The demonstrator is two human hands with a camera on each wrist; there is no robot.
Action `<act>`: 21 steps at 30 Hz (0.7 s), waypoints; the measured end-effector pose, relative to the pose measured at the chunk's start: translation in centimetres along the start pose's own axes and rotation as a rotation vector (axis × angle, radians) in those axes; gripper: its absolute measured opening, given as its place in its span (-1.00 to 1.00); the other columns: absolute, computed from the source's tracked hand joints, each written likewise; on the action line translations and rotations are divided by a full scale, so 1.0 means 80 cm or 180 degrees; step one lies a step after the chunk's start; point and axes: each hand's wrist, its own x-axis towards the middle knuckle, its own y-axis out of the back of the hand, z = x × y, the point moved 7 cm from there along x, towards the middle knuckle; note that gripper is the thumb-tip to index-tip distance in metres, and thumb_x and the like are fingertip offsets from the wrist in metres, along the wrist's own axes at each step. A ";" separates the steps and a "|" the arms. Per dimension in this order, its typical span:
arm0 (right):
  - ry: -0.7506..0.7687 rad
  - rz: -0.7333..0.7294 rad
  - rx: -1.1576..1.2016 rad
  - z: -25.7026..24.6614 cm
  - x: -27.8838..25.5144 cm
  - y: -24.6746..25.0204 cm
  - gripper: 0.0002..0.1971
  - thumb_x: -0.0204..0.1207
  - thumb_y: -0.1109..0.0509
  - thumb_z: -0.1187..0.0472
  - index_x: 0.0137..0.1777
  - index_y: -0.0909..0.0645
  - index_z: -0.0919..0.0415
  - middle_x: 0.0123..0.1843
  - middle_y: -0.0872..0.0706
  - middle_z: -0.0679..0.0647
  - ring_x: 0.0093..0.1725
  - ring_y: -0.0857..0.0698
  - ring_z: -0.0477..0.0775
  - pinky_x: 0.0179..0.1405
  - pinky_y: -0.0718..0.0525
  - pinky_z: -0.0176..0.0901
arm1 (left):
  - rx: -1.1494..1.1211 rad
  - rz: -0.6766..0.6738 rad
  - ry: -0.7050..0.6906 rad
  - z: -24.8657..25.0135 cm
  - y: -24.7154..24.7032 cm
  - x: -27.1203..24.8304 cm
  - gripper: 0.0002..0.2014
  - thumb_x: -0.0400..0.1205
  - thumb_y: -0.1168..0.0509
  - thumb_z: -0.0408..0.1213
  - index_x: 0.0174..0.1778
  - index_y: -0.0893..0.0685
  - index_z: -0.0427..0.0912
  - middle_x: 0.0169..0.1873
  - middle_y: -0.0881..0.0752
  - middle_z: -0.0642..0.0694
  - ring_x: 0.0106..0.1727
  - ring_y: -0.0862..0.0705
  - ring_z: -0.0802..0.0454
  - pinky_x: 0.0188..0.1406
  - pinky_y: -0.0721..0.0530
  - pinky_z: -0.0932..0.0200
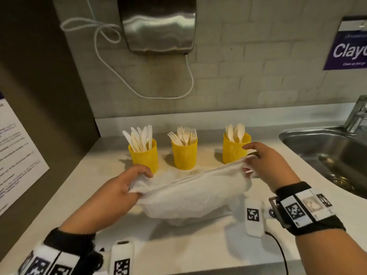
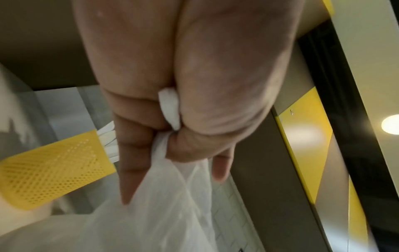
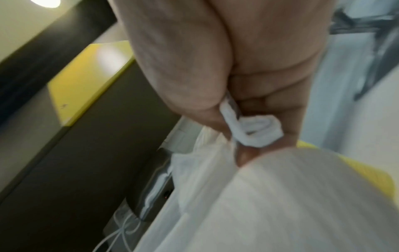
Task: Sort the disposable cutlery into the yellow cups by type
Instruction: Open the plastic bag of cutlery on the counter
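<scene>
My L hand fingers are clenched on one end of a white plastic bag; R hand pinches the other end, w/ the bag stretched between them just above the tabletop. Behind it, 3 yellow cups in a row: left cup w/ knives, middle cup w/ forks, right cup w/ spoons. Sink to the right.

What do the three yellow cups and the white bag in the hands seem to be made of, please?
Yellow cups: likely rigid plastic, matte, walls perforated in a mesh pattern. White bag: looks like thin plastic film, translucent and crinkled, bunching where the left hand and right hand pinch it.
</scene>
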 end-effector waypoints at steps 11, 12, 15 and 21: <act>-0.1121 -0.0412 0.2322 0.015 -0.026 -0.045 -0.77 0.50 -0.37 0.27 -0.33 -0.78 0.15 -0.22 -0.83 0.21 -0.16 -0.77 0.26 0.04 -0.70 0.27 | -0.1719 0.0933 0.0883 -0.057 -0.008 0.030 -0.76 0.54 -0.30 -0.46 0.10 -0.66 -0.16 0.03 -0.73 -0.18 -0.02 -0.70 -0.10 0.10 -0.64 -0.01; -0.1140 -0.0620 0.2518 0.015 -0.034 -0.050 -0.82 0.50 -0.38 0.26 -0.29 -0.77 0.18 -0.20 -0.82 0.23 -0.16 -0.78 0.25 0.03 -0.72 0.25 | -0.2489 0.1019 0.1105 -0.063 -0.012 0.031 -0.81 0.60 -0.26 -0.42 0.11 -0.67 -0.23 0.01 -0.74 -0.21 -0.01 -0.71 -0.13 0.17 -0.63 -0.09; -0.1042 -0.0676 0.3226 0.028 -0.042 -0.049 -0.86 0.55 -0.28 0.26 -0.24 -0.58 0.14 -0.42 -0.73 0.11 -0.47 -0.73 0.07 -0.43 -0.74 -0.18 | -0.3426 0.1179 0.1344 -0.082 -0.022 0.037 -0.75 0.66 -0.16 -0.43 0.21 -0.62 -0.39 0.04 -0.72 -0.30 -0.01 -0.71 -0.18 0.16 -0.66 -0.12; -0.0659 -0.0209 0.3886 0.040 -0.041 -0.040 -0.87 0.34 -0.38 0.20 -0.13 -0.54 0.06 -0.45 -0.76 0.01 -0.48 -0.74 -0.06 -0.49 -0.74 -0.25 | -0.4243 0.0670 0.1438 -0.086 -0.046 0.047 -0.47 0.00 -0.50 -0.65 -0.06 -0.71 -0.43 -0.37 -0.74 -0.21 -0.40 -0.74 0.03 -0.45 -0.70 0.40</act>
